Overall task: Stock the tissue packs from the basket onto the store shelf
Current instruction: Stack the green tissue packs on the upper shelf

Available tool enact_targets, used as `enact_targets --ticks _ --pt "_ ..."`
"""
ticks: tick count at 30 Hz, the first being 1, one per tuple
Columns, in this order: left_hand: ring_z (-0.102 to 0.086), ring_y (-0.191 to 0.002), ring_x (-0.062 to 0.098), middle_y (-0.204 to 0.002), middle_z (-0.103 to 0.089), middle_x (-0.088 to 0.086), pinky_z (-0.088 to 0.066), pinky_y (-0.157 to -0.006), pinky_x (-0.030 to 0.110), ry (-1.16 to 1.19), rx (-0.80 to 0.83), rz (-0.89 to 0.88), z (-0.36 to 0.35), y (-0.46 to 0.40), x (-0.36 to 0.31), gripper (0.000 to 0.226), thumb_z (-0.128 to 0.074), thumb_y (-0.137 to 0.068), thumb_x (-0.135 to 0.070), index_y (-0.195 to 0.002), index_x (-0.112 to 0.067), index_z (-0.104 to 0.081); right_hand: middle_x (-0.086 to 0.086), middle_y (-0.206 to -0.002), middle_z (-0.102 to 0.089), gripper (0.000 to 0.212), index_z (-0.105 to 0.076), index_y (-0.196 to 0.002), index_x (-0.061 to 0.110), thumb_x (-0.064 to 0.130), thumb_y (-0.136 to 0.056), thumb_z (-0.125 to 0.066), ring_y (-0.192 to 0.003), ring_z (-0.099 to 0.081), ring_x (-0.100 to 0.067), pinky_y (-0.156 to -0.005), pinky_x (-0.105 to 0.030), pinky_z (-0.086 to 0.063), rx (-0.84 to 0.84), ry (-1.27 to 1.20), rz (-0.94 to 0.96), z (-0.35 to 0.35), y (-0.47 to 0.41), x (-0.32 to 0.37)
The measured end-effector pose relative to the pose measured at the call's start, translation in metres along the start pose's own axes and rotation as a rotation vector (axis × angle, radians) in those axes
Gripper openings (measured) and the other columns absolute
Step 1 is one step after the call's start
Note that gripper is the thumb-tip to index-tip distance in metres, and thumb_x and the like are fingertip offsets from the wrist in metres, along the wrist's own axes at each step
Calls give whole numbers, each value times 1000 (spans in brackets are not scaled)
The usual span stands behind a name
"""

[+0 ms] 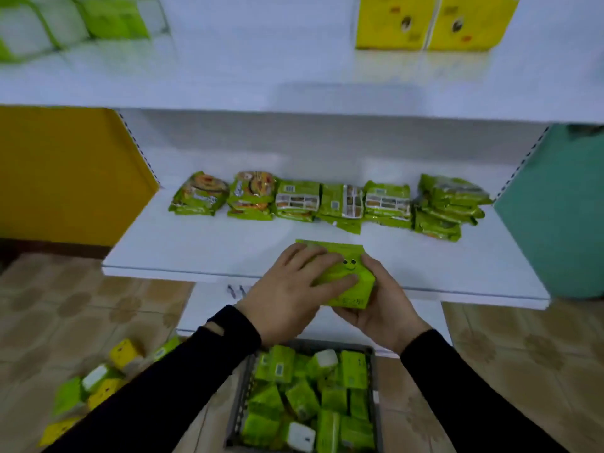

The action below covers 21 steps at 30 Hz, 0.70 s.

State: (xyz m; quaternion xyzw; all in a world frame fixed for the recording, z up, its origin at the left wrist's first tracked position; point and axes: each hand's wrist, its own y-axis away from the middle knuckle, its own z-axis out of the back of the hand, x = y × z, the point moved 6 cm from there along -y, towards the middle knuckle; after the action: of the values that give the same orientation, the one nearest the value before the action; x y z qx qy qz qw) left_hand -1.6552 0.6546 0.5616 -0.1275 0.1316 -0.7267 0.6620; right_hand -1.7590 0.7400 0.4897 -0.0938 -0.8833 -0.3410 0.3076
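The shelf is seen as smooth, white, faintly glossy board. The packs are wrapped in shiny green plastic film. The basket looks like grey plastic mesh. The floor is patterned, matt tile.

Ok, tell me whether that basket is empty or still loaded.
Still loaded. The basket on the floor holds many green tissue packs, piled to its rim.
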Motion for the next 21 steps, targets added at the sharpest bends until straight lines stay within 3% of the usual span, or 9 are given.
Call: enact_targets --ticks 2,4,6,8,11,14,18,21 --pt "-41 -130 30 -142 -46 9 -32 -109 41 89 -130 184 58 5 14 61 -63 -84 -40 -141 -27 -43 -11 -112 -73 36 -66 -118 18 42 -94 -53 -93 -68 -27 -76 -37 -58 50 59 63 -37 20 27" --pt "-41 -131 17 -141 -44 -3 -34 -107 31 327 -285 534 112 19 35 57 -58 -88 -53 -139 -31 -44 -8 -107 -74 30 -65 -115 19 37 -95 -50 -89 -68 -25 -69 -34 -57 101 77 119 -74 34 49" --pt "-48 -127 10 -138 -49 -11 -41 -104 32 745 -392 918 146 34 47 50 -54 -92 -53 -137 -30 -49 -6 -105 -75 28 -65 -113 19 33 -95 -49 -87 -69 -23 -65 -32 -58 157 110 151 -114 46 62" --pt "-59 -116 12 -130 -60 -7 -51 -96 35 1153 -512 1121 168 43 45 39 -52 -97 -44 -132 -28 -53 -7 -113 -73 31 -64 -119 17 31 -95 -50 -95 -67 -24 -66 -32 -59 225 173 172 -156 56 67" --pt "-66 -90 8 -106 -67 -7 -58 -71 24 1247 -703 1164 214 55 42 16 -51 -99 -24 -114 -28 -57 -10 -120 -70 36 -64 -123 15 31 -91 -58 -103 -67 -26 -77 -38 -59 303 278 242 -213 65 67" --pt "-65 -86 11 -104 -65 -5 -58 -63 24 1200 -885 1181 252 79 57 22 -55 -98 -20 -120 -24 -54 -10 -118 -71 38 -65 -121 14 38 -92 -62 -114 -65 -31 -95 -53 -53 341 398 356 -265 75 66" --pt "-65 -83 14 -102 -66 -4 -56 -63 29 1158 -1040 1226 285 125 85 24 -57 -97 -21 -121 -24 -55 1 -125 -64 41 -60 -125 24 47 -91 -63 -110 -64 -18 -88 -42 -57 328 560 528 -323 89 44" --pt "-65 -82 11 -103 -65 -6 -53 -58 26 1158 -1073 1218 307 159 112 27 -56 -98 -24 -125 -25 -52 0 -123 -62 27 -65 -107 39 54 -85 -61 -105 -64 -14 -86 -37 -58 358 813 760 -372 98 24"
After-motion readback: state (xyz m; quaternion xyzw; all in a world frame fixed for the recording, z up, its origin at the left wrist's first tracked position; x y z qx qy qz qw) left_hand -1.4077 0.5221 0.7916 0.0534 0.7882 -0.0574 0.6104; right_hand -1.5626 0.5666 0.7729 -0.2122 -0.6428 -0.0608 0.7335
